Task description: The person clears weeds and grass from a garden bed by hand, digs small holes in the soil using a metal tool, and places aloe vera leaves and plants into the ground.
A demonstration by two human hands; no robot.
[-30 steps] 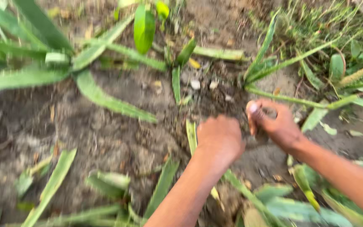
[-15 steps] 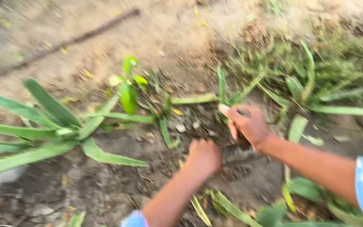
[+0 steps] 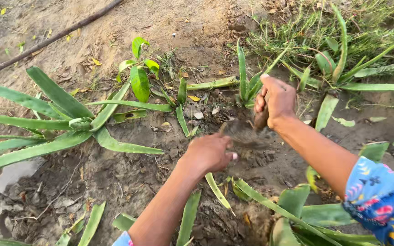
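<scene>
My right hand [image 3: 277, 98] grips the wooden handle [image 3: 261, 117] of a small digging tool. The tool's soil-caked blade [image 3: 242, 133] sits low over dark, broken soil [image 3: 206, 114]. Just beyond that hand stands a small aloe plant [image 3: 244, 84]. My left hand [image 3: 208, 152] rests knuckles-up on the ground, fingers curled, right beside the blade. Whether anything is inside that fist is hidden. A flowered blue sleeve [image 3: 379, 200] covers my right upper arm.
A large aloe [image 3: 64, 118] spreads long leaves at the left, and a broad-leaved seedling [image 3: 140, 82] grows behind the dug patch. More aloe leaves [image 3: 270, 209] lie near my arms. Grass [image 3: 324, 32] is at the back right, a dark hose [image 3: 46, 41] at the back left, a grey slab [image 3: 14, 173] at the left.
The view has pulled back and steadied. My right hand has moved up and away with the tool handle; my left hand has shifted slightly left of the blade.
</scene>
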